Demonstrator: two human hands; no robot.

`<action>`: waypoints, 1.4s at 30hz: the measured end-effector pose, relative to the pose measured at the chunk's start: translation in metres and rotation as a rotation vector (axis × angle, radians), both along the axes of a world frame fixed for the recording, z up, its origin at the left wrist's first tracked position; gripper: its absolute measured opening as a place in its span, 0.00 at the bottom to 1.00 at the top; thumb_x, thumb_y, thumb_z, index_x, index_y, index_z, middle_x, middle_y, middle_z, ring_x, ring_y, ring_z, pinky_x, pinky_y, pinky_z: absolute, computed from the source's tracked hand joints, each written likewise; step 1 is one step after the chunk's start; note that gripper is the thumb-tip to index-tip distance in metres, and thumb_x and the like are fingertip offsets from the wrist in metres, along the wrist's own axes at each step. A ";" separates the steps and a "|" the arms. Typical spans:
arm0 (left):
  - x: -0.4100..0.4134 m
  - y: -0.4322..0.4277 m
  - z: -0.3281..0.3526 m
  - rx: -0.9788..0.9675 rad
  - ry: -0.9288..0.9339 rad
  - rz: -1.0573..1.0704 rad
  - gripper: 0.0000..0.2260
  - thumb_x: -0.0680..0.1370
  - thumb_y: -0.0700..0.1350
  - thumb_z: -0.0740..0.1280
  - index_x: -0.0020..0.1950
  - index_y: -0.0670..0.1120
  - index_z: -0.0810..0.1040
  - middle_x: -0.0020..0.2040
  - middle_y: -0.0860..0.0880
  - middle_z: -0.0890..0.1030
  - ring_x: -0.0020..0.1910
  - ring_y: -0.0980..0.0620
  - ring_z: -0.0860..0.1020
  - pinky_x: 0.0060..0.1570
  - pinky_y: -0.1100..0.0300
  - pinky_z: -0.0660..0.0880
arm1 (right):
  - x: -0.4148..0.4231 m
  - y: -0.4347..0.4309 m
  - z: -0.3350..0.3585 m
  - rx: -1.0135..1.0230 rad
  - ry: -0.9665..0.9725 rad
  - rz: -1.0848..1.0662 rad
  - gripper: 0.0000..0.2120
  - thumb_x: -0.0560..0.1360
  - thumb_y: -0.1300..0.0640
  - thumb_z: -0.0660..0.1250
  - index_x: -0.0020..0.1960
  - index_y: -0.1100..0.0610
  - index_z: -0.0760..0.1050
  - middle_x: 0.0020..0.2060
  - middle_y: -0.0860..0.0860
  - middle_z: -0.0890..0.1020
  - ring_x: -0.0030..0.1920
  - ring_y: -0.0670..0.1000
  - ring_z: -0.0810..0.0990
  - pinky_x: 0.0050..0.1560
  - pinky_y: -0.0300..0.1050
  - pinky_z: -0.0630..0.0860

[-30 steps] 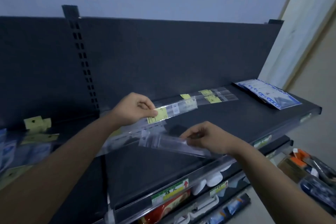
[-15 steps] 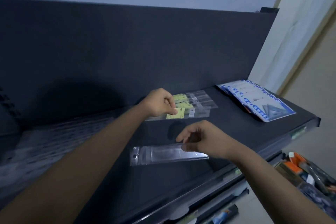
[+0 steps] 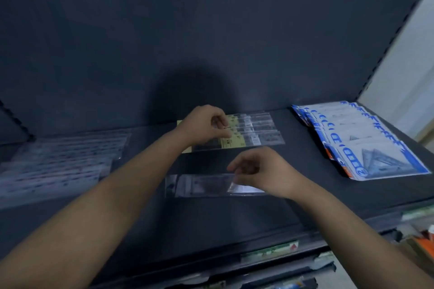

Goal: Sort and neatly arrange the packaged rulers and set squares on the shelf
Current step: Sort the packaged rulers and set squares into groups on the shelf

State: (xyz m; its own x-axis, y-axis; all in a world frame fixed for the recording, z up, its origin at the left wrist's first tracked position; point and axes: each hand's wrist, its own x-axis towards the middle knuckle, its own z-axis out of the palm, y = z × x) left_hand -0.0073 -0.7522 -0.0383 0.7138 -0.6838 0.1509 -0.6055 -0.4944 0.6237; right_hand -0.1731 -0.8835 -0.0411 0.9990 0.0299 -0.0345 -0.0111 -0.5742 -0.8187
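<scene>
Dark shelf [image 3: 305,197]: clear ruler packs [image 3: 58,159] left, yellow-label packs [image 3: 258,135] centre, single pack [image 3: 199,185] front, set-square packs [image 3: 366,145] right.

Little can be read. On the fanned set square packs [image 3: 366,143] at the right end of the shelf [image 3: 305,206], big blue logo letters run along each border, too blurred to spell. The frontmost pack's near corner shows what looks like a circled 2. The yellow label [image 3: 232,144] on the ruler packets [image 3: 260,134] by the back edge and the price tags [image 3: 270,252] on the front edge are illegible.

stationery shop, dark gondola shelf [image 3: 305,199], price labels [image 3: 270,251], packaged set squares [image 3: 366,143]
</scene>
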 end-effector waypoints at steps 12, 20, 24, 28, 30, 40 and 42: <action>-0.040 0.195 0.055 0.303 0.303 -0.141 0.07 0.74 0.47 0.74 0.50 0.47 0.83 0.43 0.47 0.84 0.40 0.56 0.80 0.46 0.58 0.76 | 0.045 0.128 0.018 0.038 -0.168 0.129 0.06 0.69 0.61 0.75 0.45 0.55 0.82 0.34 0.45 0.81 0.32 0.38 0.77 0.33 0.31 0.70; -0.028 0.340 0.029 0.131 0.160 0.082 0.07 0.68 0.48 0.78 0.40 0.49 0.83 0.33 0.56 0.81 0.31 0.64 0.75 0.32 0.71 0.69 | 0.066 0.252 -0.007 -0.221 -0.262 0.129 0.11 0.69 0.61 0.72 0.49 0.51 0.81 0.43 0.43 0.80 0.43 0.45 0.78 0.46 0.35 0.74; -0.022 0.367 0.001 0.233 -0.073 0.117 0.18 0.70 0.54 0.76 0.56 0.50 0.80 0.52 0.56 0.78 0.52 0.58 0.75 0.48 0.65 0.68 | 0.069 0.281 -0.019 -0.341 -0.320 0.100 0.11 0.72 0.59 0.70 0.54 0.53 0.79 0.49 0.44 0.78 0.51 0.45 0.76 0.50 0.27 0.68; -0.022 0.376 -0.020 0.437 -0.174 0.051 0.30 0.79 0.60 0.60 0.77 0.51 0.58 0.78 0.52 0.57 0.76 0.54 0.55 0.72 0.60 0.50 | 0.066 0.285 -0.024 -0.501 -0.307 0.121 0.16 0.77 0.57 0.64 0.63 0.54 0.76 0.64 0.51 0.77 0.67 0.48 0.72 0.65 0.33 0.63; -0.021 0.374 -0.029 0.500 -0.101 0.041 0.30 0.81 0.61 0.53 0.79 0.52 0.48 0.79 0.53 0.45 0.77 0.57 0.45 0.71 0.63 0.39 | 0.065 0.280 -0.025 -0.513 -0.248 0.129 0.19 0.79 0.52 0.61 0.69 0.50 0.71 0.71 0.47 0.69 0.72 0.43 0.63 0.67 0.28 0.54; -0.010 0.360 -0.036 0.416 -0.056 0.130 0.38 0.75 0.70 0.47 0.79 0.52 0.41 0.77 0.55 0.37 0.75 0.58 0.36 0.71 0.61 0.33 | 0.070 0.259 -0.027 -0.518 -0.149 -0.032 0.33 0.74 0.40 0.65 0.74 0.51 0.63 0.76 0.49 0.59 0.76 0.48 0.55 0.72 0.41 0.57; -0.010 0.360 -0.038 0.486 -0.037 0.151 0.44 0.70 0.74 0.43 0.78 0.51 0.39 0.78 0.52 0.37 0.76 0.55 0.37 0.73 0.59 0.34 | 0.072 0.261 -0.031 -0.534 -0.110 -0.022 0.35 0.75 0.38 0.61 0.76 0.53 0.58 0.76 0.50 0.57 0.77 0.48 0.50 0.73 0.41 0.54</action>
